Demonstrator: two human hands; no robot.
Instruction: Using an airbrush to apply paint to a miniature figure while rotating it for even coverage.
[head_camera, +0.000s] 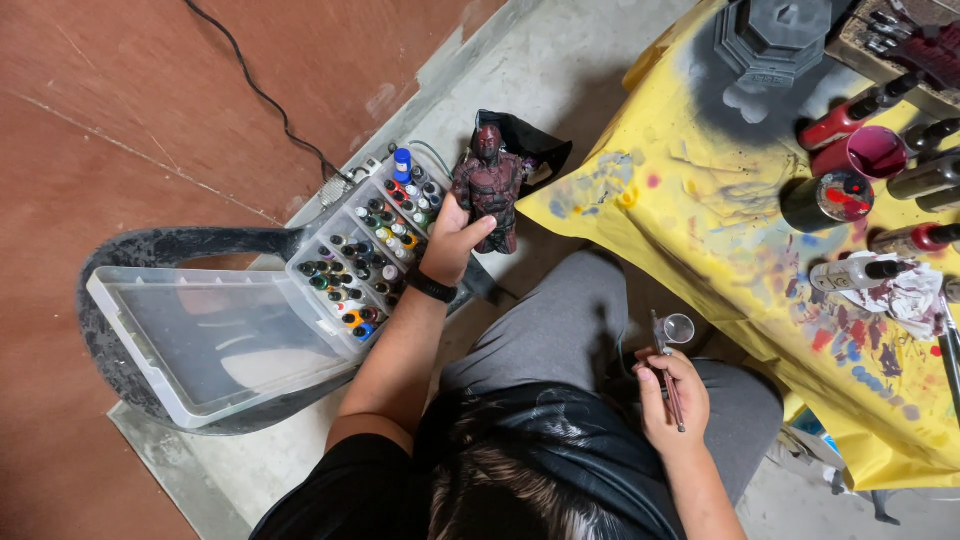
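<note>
Now my left hand (452, 243) grips the dark red painted figurine (489, 185) by its back, holding it upright above the clear plastic case of small paint bottles (372, 255). My right hand (668, 400) is closed around a thin brush (671, 392) and a small clear cup (679, 328). I judge the painting is paused for checking; the next stroke needs the two hands closer together. Right of my right hand is the edge of the yellow stained table cover (700, 230); between the hands is free room
</note>
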